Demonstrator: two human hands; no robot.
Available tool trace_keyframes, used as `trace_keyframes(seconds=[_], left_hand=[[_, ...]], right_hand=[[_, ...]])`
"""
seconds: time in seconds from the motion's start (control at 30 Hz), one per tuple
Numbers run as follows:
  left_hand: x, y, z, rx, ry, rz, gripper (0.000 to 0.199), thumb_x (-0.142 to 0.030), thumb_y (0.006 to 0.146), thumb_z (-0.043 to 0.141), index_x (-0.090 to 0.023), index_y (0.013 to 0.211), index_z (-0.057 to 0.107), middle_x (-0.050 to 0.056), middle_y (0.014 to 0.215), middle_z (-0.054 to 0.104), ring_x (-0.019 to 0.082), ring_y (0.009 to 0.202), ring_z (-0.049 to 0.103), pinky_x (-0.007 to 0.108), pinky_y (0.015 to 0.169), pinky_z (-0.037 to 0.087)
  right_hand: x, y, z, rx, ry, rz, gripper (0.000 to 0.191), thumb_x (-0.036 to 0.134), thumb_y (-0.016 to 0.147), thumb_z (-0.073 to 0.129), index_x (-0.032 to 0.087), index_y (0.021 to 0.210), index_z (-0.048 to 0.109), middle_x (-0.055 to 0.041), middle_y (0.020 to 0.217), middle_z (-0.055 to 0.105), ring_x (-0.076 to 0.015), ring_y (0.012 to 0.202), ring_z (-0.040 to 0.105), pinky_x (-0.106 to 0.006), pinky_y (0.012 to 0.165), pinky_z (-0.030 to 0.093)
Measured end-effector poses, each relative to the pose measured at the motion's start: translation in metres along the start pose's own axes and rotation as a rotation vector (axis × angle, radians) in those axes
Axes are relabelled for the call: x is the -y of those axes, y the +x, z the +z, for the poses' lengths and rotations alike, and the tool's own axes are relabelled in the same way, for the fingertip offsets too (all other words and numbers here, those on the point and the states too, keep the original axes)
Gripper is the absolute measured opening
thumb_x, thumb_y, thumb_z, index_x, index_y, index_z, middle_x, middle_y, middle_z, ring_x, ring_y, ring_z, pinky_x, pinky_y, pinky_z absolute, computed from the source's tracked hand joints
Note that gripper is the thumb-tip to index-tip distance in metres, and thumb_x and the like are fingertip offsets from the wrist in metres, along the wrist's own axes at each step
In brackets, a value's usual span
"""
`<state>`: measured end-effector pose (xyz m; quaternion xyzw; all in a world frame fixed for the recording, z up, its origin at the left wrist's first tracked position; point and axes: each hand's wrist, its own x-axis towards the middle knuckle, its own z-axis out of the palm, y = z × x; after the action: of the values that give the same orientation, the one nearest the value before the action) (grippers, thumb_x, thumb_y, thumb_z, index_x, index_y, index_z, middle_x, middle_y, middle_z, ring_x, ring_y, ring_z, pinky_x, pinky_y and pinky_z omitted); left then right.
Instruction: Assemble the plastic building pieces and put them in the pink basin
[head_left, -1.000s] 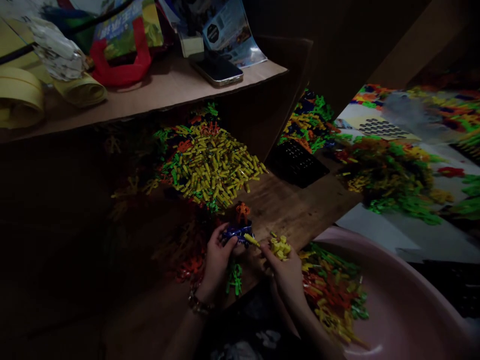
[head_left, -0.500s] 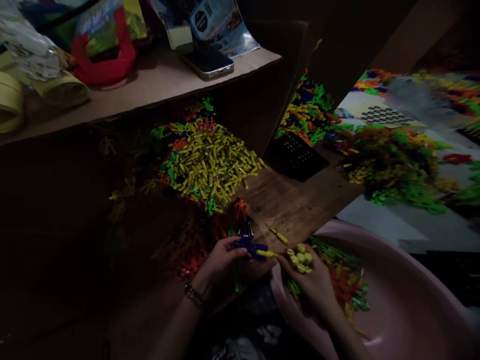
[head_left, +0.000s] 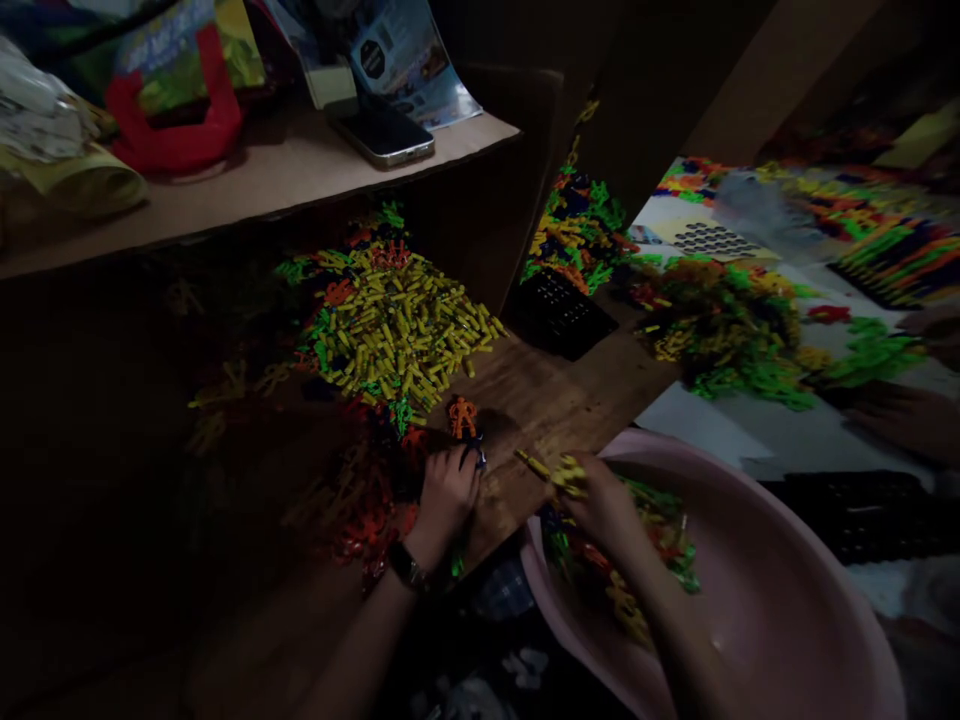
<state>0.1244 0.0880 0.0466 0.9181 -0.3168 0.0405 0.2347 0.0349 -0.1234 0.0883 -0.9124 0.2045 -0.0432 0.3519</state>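
My left hand, with a dark watch-like band at the wrist, reaches over the wooden board with its fingers on a small dark blue plastic figure, partly hidden by them. An orange figure stands just beyond. My right hand is closed round a bunch of short yellow plastic tubes, above the near rim of the pink basin. By its fingertips a single yellow tube lies on the board. Coloured plastic figures lie in the basin, a dark blue one near its left rim.
A heap of yellow tubes covers the board's back. Above it, a cardboard shelf carries a phone and a red-handled bag. Black perforated tray and figure piles lie right; another person's hand shows there.
The blue figure with a yellow tube has left my left hand, which has moved onto the dark figure on the board. My right hand has moved toward the loose tube. The view has shifted right.
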Motion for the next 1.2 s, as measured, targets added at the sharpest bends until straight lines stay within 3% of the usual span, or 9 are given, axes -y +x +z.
trace_keyframes(seconds=[0.07, 0.13, 0.23, 0.33, 0.5, 0.63, 0.87, 0.97, 1.2], left_hand=[[0.006, 0.001, 0.0, -0.103, -0.151, -0.078, 0.026, -0.02, 0.089, 0.042, -0.015, 0.109, 0.058, 0.012, 0.105, 0.064, 0.024, 0.096, 0.058, 0.04, 0.086, 0.044], [0.01, 0.001, -0.004, -0.207, -0.355, -0.258, 0.027, -0.02, 0.089, 0.039, -0.016, 0.11, 0.057, 0.011, 0.104, 0.066, 0.021, 0.096, 0.06, 0.036, 0.086, 0.046], [0.012, -0.001, -0.014, -0.292, -0.621, -0.524, 0.027, -0.025, 0.089, 0.041, -0.016, 0.107, 0.059, 0.01, 0.106, 0.066, 0.02, 0.099, 0.061, 0.034, 0.089, 0.046], [0.008, -0.003, -0.023, -0.341, -0.866, -0.648, 0.025, -0.031, 0.085, 0.05, -0.016, 0.1, 0.063, 0.009, 0.103, 0.066, 0.02, 0.098, 0.061, 0.034, 0.09, 0.046], [-0.007, -0.006, -0.032, -0.216, -1.259, -0.795, 0.039, -0.036, 0.064, 0.075, -0.014, 0.095, 0.065, 0.007, 0.092, 0.068, 0.019, 0.081, 0.063, 0.028, 0.071, 0.052], [-0.02, -0.01, -0.041, -0.178, -1.431, -0.825, 0.041, -0.034, 0.056, 0.08, -0.013, 0.089, 0.067, 0.006, 0.085, 0.068, 0.016, 0.075, 0.063, 0.026, 0.07, 0.052], [-0.04, -0.021, -0.04, -0.207, -1.54, -0.877, 0.046, -0.034, 0.054, 0.082, -0.01, 0.09, 0.065, 0.007, 0.081, 0.069, 0.016, 0.068, 0.065, 0.027, 0.068, 0.054], [-0.047, -0.026, -0.033, -0.218, -1.542, -0.857, 0.042, -0.035, 0.057, 0.08, -0.011, 0.088, 0.065, 0.007, 0.083, 0.07, 0.018, 0.072, 0.066, 0.029, 0.07, 0.053], [-0.052, -0.039, -0.027, -0.259, -1.245, -0.787, 0.027, -0.03, 0.065, 0.072, -0.014, 0.086, 0.067, 0.005, 0.084, 0.07, 0.019, 0.081, 0.064, 0.027, 0.076, 0.049]], right_hand=[[0.014, 0.019, 0.026, 0.035, 0.061, -0.031, 0.022, 0.015, 0.058, 0.055, 0.019, 0.079, 0.058, -0.0081, 0.081, 0.064, -0.0245, 0.081, 0.06, -0.033, 0.073, 0.043], [0.023, 0.029, 0.045, 0.036, 0.115, -0.046, 0.019, 0.012, 0.055, 0.055, 0.02, 0.073, 0.056, -0.0059, 0.074, 0.062, -0.0241, 0.081, 0.06, -0.032, 0.073, 0.043], [0.028, 0.029, 0.055, 0.012, 0.239, -0.042, 0.026, 0.018, 0.058, 0.058, 0.019, 0.084, 0.056, -0.005, 0.08, 0.063, -0.0231, 0.083, 0.06, -0.032, 0.074, 0.045], [0.039, 0.017, 0.053, -0.003, 0.424, 0.017, 0.037, 0.035, 0.069, 0.057, 0.018, 0.102, 0.052, -0.0041, 0.083, 0.064, -0.0192, 0.071, 0.062, -0.032, 0.065, 0.049], [0.07, -0.002, 0.052, -0.019, 1.076, 0.255, 0.045, 0.038, 0.061, 0.074, 0.016, 0.095, 0.054, 0.0022, 0.06, 0.062, -0.0146, 0.052, 0.06, -0.029, 0.056, 0.051], [0.08, -0.004, 0.058, -0.115, 1.154, 0.277, 0.041, 0.035, 0.058, 0.079, 0.015, 0.087, 0.058, 0.0005, 0.064, 0.065, -0.0147, 0.053, 0.061, -0.027, 0.051, 0.053], [0.076, -0.013, 0.068, -0.298, 1.221, 0.278, 0.042, 0.032, 0.061, 0.079, 0.019, 0.094, 0.056, 0.0046, 0.068, 0.063, -0.0104, 0.052, 0.059, -0.022, 0.051, 0.052], [0.071, -0.021, 0.068, -0.342, 1.137, 0.231, 0.043, 0.032, 0.064, 0.076, 0.02, 0.098, 0.054, 0.0042, 0.073, 0.063, -0.0112, 0.055, 0.061, -0.024, 0.055, 0.052], [0.063, -0.038, 0.077, -0.456, 0.895, 0.217, 0.043, 0.041, 0.066, 0.072, 0.019, 0.097, 0.052, 0.0009, 0.077, 0.059, -0.0136, 0.062, 0.059, -0.027, 0.059, 0.051]])
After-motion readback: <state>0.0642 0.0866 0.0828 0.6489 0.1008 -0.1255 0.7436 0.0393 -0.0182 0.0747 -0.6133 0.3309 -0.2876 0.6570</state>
